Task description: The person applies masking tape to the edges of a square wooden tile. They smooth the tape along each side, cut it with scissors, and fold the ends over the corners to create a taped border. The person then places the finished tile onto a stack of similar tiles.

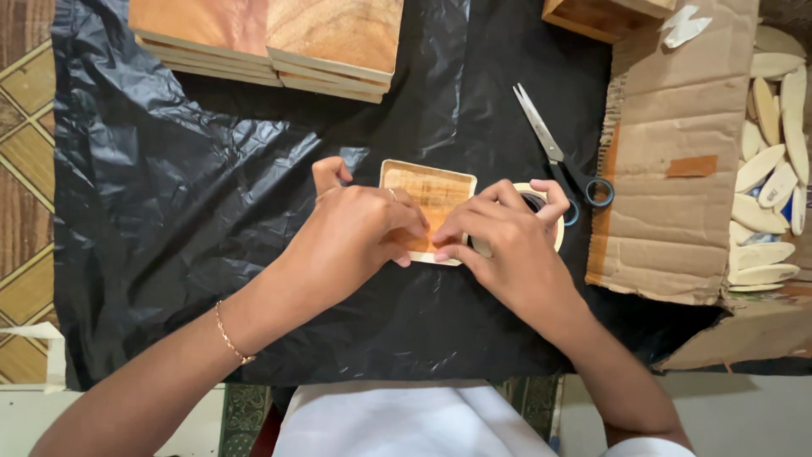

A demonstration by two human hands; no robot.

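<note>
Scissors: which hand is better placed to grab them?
Likely right. The right hand sits on the tape roll, right beside the scissors, whose handles lie just past its fingers. The left hand presses the small wooden tray, farther away.

Your small wooden tray [431,193] lies flat on the black plastic sheet [169,211], a shallow rounded rectangle with a pale rim and an orange-brown, grained floor. Your tape roll [545,222], pale and ring-shaped, sits just beside its right edge, partly hidden.
</note>
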